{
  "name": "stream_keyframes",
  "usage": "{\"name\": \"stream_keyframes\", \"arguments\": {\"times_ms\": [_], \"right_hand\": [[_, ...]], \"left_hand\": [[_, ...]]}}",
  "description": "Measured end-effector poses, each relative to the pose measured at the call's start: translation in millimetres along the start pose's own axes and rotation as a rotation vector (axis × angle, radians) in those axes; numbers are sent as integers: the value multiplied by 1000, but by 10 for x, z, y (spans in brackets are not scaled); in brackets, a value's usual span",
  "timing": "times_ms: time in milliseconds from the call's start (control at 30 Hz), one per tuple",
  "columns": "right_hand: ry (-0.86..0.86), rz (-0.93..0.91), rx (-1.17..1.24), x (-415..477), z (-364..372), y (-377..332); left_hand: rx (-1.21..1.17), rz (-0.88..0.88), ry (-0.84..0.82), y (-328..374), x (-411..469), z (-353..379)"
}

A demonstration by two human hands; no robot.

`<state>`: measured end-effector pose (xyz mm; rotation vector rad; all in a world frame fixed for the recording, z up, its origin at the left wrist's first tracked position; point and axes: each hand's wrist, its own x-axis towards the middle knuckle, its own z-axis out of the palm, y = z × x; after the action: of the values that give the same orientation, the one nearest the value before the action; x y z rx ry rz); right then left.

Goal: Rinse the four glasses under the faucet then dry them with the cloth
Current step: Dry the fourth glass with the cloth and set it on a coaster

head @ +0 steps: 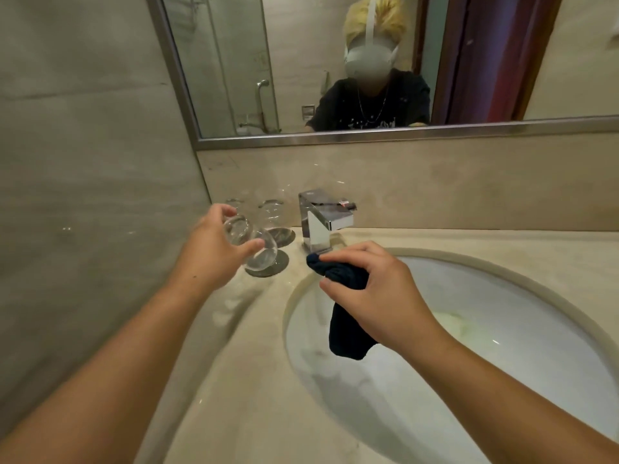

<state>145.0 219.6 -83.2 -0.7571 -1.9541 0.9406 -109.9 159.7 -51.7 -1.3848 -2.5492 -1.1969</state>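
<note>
Glass point(249, 241) over the counter point(234, 363), head view: my left grip point(214, 249) is curled round a clear stemless glass, thumb on the near side and fingers over the far side. It holds the glass tilted, mouth toward me, just above a round dark coaster point(278, 264) to the left of the faucet point(323, 222). I cannot tell whether the base touches the coaster.

My right grip point(371, 283) is closed on a bunched dark blue cloth point(348, 319), whose loose end hangs down inside the rim of the sink point(469, 272). Cloth and glass are apart. No water shows at the spout.

Behind the held glass two more glasses stand near the wall. The rear glass nearer the faucet point(272, 214) sits on a second coaster point(286, 236); the corner glass point(234, 203) is partly hidden by my fingers. A fourth glass I cannot find in this view.

With the cloth in one grip and the glass in the other, away from the spout, I judge this glass is past rinsing and is either about to be wiped or about to be put down dry. How many of the others have been rinsed and dried cannot be read here, since no drops show clearly enough to tell.
</note>
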Motion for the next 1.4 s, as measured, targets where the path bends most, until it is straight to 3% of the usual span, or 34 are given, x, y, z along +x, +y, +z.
{"name": "stream_keyframes", "arguments": {"times_ms": [333, 1033, 1167, 1400], "right_hand": [[-34, 62, -28, 86, 15, 212], [-75, 54, 2, 43, 17, 133], [-63, 21, -39, -39, -136, 81], [18, -46, -172, -396, -671, -70]], "left_hand": [[219, 82, -105, -73, 472, 323], [309, 109, -121, -85, 411, 395], [237, 240, -35, 179, 153, 319], [128, 562, -109, 732, -884, 402]]}}
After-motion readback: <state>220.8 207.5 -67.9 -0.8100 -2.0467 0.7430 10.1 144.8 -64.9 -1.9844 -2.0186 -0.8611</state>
